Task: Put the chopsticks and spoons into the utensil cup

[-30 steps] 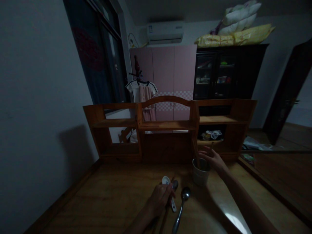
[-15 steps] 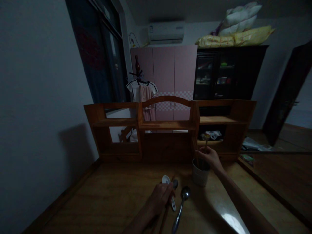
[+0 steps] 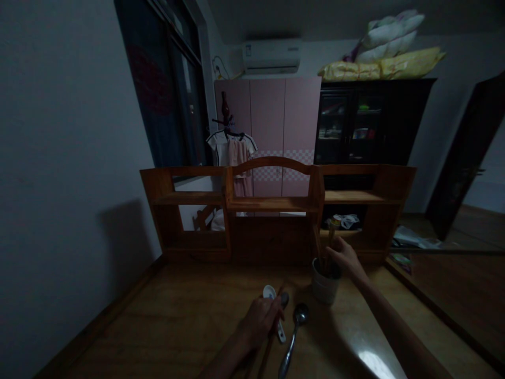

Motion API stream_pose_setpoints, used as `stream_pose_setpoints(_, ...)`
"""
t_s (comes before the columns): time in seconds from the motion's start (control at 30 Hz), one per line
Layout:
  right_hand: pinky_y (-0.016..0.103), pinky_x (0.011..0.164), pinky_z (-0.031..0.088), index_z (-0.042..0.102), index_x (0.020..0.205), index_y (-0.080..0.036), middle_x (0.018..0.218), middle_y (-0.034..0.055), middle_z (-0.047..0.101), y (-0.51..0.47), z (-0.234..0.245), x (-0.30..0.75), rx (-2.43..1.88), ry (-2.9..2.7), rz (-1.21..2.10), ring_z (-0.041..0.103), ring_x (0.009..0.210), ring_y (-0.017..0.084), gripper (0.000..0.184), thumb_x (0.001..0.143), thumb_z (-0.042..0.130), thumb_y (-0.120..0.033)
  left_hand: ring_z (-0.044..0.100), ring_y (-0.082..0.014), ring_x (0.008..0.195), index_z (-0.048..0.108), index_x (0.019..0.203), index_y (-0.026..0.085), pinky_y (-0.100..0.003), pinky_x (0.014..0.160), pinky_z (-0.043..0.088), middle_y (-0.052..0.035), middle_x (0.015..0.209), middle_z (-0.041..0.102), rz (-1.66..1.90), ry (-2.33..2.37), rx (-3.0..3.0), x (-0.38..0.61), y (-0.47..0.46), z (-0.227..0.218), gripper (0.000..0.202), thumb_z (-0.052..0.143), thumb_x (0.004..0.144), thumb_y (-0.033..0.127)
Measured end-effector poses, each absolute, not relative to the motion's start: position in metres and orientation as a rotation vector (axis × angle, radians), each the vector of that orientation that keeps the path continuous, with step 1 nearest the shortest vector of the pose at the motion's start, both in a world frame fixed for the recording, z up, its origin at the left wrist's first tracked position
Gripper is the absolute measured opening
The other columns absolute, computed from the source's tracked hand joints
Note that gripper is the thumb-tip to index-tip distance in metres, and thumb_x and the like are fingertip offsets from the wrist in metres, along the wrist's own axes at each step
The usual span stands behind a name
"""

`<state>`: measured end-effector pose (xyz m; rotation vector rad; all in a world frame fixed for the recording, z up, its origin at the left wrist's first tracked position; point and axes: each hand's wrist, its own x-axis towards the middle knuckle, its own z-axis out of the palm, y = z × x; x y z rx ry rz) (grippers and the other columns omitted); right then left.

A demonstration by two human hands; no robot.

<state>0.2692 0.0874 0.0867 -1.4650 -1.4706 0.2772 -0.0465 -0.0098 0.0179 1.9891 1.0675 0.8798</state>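
Observation:
My left hand (image 3: 258, 318) is low over the desk, its fingers closed around wooden chopsticks (image 3: 267, 353). A white porcelain spoon (image 3: 281, 332) passes beneath those fingers, and a small metal spoon's bowl (image 3: 284, 299) shows beside them; its handle is hidden. Just right of that hand lies a long metal spoon (image 3: 291, 342). Farther back stands a light-coloured cup (image 3: 325, 288), with wooden sticks (image 3: 317, 245) that look like chopsticks leaning in it. Above the cup's right rim is my right hand (image 3: 346, 259), fingers slightly apart beside the sticks and seemingly holding nothing.
A wooden shelf unit (image 3: 272, 204) rises along the desk's back edge, behind the cup. A small jar (image 3: 336, 220) and a white plastic bag (image 3: 349, 221) sit in its right compartment. The wall (image 3: 79, 210) borders the desk on the left.
My right hand has let go of the sticks at the cup's left side and shifted slightly right. The sticks now lean in the cup. My left hand stays nearly still.

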Motion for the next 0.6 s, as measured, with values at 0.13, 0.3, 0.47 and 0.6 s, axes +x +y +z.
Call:
stream_pose_setpoints(0.13,0.028,0.063,0.045,0.067,0.084,-0.02,0.081,0.004,0.072,0.077,0.095,0.273,-1.479,-1.574,0.297,0.066,0.076,0.024,0.026,0.072,0.058,-0.041,0.057,-0.0145,0.058,0.07,0.074,0.015,-0.024,0.066,0.043,-0.0017,0.057,0.06,0.891,1.063,1.986,-0.047,-0.01,0.019,0.071,0.015,0.098,0.053)
stream_pose_setpoints(0.3,0.026,0.052,0.041,0.067,0.074,-0.019,0.064,0.0032,0.069,0.065,0.109,0.277,-1.511,-1.692,0.344,0.066,0.064,0.024,0.031,0.075,0.057,-0.047,0.058,-0.0148,0.059,0.071,0.076,0.015,-0.024,0.067,0.043,-0.0022,0.057,0.061,0.862,1.043,2.021,-0.048,-0.009,0.022,0.071,0.015,0.098,0.053)
stream_pose_setpoints(0.47,0.026,0.05,0.045,0.068,0.079,-0.017,0.064,0.0035,0.07,0.07,0.119,0.292,-1.53,-1.722,0.451,0.067,0.061,0.023,0.034,0.076,0.062,-0.05,0.059,-0.0144,0.06,0.072,0.078,0.014,-0.024,0.066,0.043,-0.0024,0.06,0.062,0.845,1.066,1.988,-0.048,-0.009,0.019,0.074,0.013,0.097,0.054)
stream_pose_setpoints(0.6,0.028,0.052,0.05,0.068,0.083,-0.015,0.066,0.0058,0.07,0.083,0.116,0.308,-1.51,-1.677,0.684,0.067,0.062,0.024,0.041,0.073,0.067,-0.055,0.059,-0.0146,0.06,0.071,0.077,0.014,-0.023,0.065,0.043,-0.0026,0.06,0.063,0.849,1.06,1.984,-0.047,-0.009,0.019,0.075,0.012,0.097,0.055)
